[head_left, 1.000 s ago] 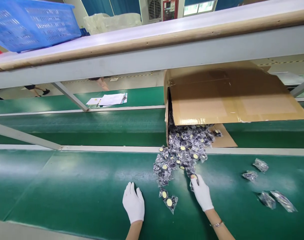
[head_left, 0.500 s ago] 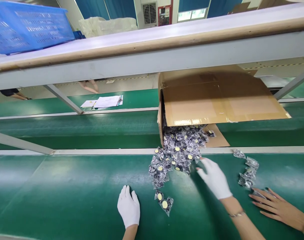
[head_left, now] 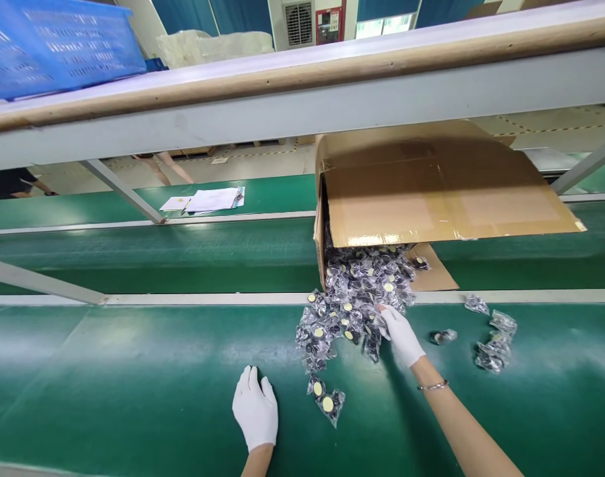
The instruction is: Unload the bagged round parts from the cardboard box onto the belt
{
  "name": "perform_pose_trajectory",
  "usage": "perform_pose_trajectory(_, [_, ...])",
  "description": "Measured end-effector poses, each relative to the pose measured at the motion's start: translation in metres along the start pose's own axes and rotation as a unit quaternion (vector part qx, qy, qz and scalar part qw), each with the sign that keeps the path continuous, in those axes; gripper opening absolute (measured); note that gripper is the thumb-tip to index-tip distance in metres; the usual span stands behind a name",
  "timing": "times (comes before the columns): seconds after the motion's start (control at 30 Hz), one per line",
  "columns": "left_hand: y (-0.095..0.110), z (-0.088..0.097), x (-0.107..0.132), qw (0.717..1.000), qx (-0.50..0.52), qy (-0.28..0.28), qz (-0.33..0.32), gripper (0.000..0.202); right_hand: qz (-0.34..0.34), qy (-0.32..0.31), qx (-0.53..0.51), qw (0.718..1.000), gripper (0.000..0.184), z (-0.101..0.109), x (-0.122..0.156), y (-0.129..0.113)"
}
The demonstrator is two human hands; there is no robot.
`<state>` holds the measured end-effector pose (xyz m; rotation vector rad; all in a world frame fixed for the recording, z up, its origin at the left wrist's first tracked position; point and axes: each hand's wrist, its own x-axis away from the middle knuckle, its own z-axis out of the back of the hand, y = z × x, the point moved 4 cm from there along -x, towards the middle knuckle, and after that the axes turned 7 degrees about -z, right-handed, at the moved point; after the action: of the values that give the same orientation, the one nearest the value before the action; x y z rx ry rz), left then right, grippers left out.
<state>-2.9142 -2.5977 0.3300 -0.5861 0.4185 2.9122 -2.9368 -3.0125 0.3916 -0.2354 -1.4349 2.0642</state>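
My left hand [head_left: 255, 409], in a white glove with bare fingertips, lies flat on the green belt [head_left: 173, 391], palm down and holding nothing. My right hand [head_left: 401, 336], gloved the same way, is at the right edge of a heap of small black parts in clear plastic bags [head_left: 349, 308]. Its thumb and fingers close on one bagged part [head_left: 378, 320]; the fingertips are partly hidden. Many parts show a round pale-yellow face. Two bagged parts [head_left: 327, 403] lie apart, between my hands. The heap spills from a tipped cardboard box [head_left: 411, 199].
A single bagged part [head_left: 444, 336] lies right of my right hand, with several more [head_left: 495, 344] beyond it. A shelf beam [head_left: 282, 112] crosses above, carrying a blue basket [head_left: 68, 46]. Papers [head_left: 213, 200] lie on the far belt. People's limbs show behind it.
My right hand has moved left into the heap's edge. A single bagged part now lies on the belt to its right. Another person's hand at the right has left view. My left hand stays.
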Motion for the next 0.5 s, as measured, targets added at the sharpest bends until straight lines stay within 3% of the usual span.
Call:
perform_pose_trajectory(0.1, [-0.007,-0.001,0.001,1.0,-0.003,0.0,-0.001,0.043,0.016,-0.033,-0.008,0.999,0.045,0.0,0.006,0.003])
perform_pose_trajectory(0.2, [-0.013,0.007,-0.002,1.0,0.01,0.004,0.012,0.043,0.049,-0.027,0.026,0.998,0.038,-0.004,0.014,0.008])
perform_pose_trajectory(0.27, [0.004,0.022,-0.009,0.997,0.03,0.06,0.041,0.041,0.074,-0.006,0.072,0.995,0.034,0.004,0.02,0.013])
perform_pose_trajectory(0.3, [0.026,0.03,-0.015,0.993,0.045,0.096,0.045,0.039,0.088,0.007,0.102,0.991,0.031,0.016,0.023,0.016])
perform_pose_trajectory(0.33, [0.06,0.037,-0.021,0.989,0.073,0.122,0.031,0.038,0.101,0.019,0.136,0.985,0.028,0.036,0.026,0.02])
perform_pose_trajectory(0.37, [0.107,0.039,-0.028,0.987,0.124,0.099,-0.03,0.036,0.112,0.03,0.173,0.978,0.026,0.062,0.027,0.025])
perform_pose_trajectory(0.4, [0.167,0.034,-0.033,0.974,0.171,0.005,-0.147,0.037,0.123,0.039,0.212,0.969,0.027,0.095,0.029,0.03])
perform_pose_trajectory(0.47, [0.298,0.019,-0.026,0.877,0.19,-0.204,-0.391,0.035,0.135,0.039,0.274,0.951,0.04,0.173,0.03,0.042])
perform_pose_trajectory(0.5, [0.354,0.012,-0.022,0.85,0.192,-0.231,-0.433,0.034,0.134,0.034,0.274,0.952,0.046,0.213,0.031,0.049])
